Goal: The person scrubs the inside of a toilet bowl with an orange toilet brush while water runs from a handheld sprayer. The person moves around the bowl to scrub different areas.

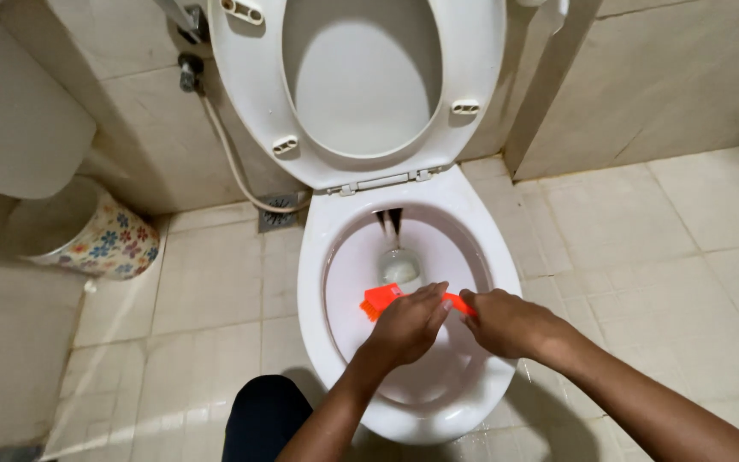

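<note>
A view from above looks down on a white toilet (335, 257) with its seat (258, 94) and lid raised against the wall. Two bare hands reach from the bottom edge into the bowl (446, 248).

An orange brush (384, 299) lies across the bowl, just above its near half. Its long axis runs roughly left to right, tilted slightly down toward the right. The bristled head points left, toward the bowl's left wall; the handle (462, 302) runs right.

The left hand (408, 325) rests on top of the brush near the head, fingers (431, 295) pressed together and curled over it. The right hand (506, 323) closes around the handle's right end, fingers wrapped and mostly hidden under the hand, so only a short orange stretch shows between the two hands.

The bowl holds a small pool of water (399, 267) at its bottom, just behind the brush head, and two dark streaks (391, 221) run down its back wall.

On the tiled floor (643, 257), a flower-patterned bin (100, 235) stands well left of the toilet, beneath a white basin (19, 120); what it holds cannot be seen. A white hose (233, 162) drops from a wall valve (190, 73) toward a floor drain (280, 210) near the toilet's back left. A dark-clothed knee (263, 419) shows at the bottom edge.
</note>
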